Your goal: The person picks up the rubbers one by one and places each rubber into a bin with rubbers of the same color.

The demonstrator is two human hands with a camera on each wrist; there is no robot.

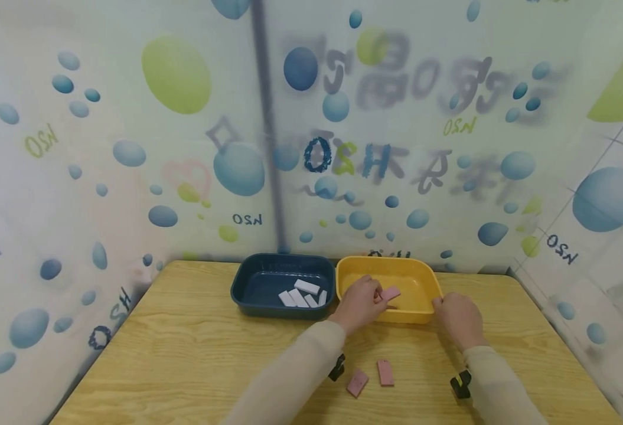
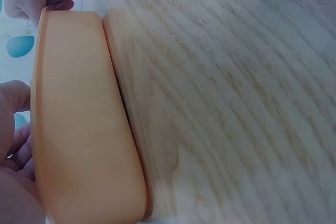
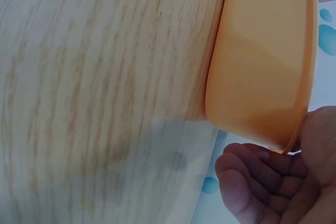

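My left hand point(image 1: 361, 302) reaches over the front rim of a yellow plastic tray point(image 1: 404, 317) and pinches a small pink rectangular tile point(image 1: 391, 293) between thumb and fingers. At the tray's front right corner, my right hand point(image 1: 460, 319) grips the rim. In the right wrist view, the right hand point(image 3: 273, 182) has its thumb and curled fingers at that corner of the tray point(image 3: 262, 61). From the left wrist, the tray's outer wall point(image 2: 84, 119) hides the tile, and only part of the left hand point(image 2: 16, 145) shows behind the rim.
Two more pink tiles, one tilted point(image 1: 358, 383) and one nearly straight point(image 1: 385, 373), lie on the wooden table point(image 1: 183, 354) before the tray. Beside it on the left stands a dark blue tray point(image 1: 263, 311) with several white tiles point(image 1: 307, 287). A patterned curtain point(image 1: 183, 147) rises behind.
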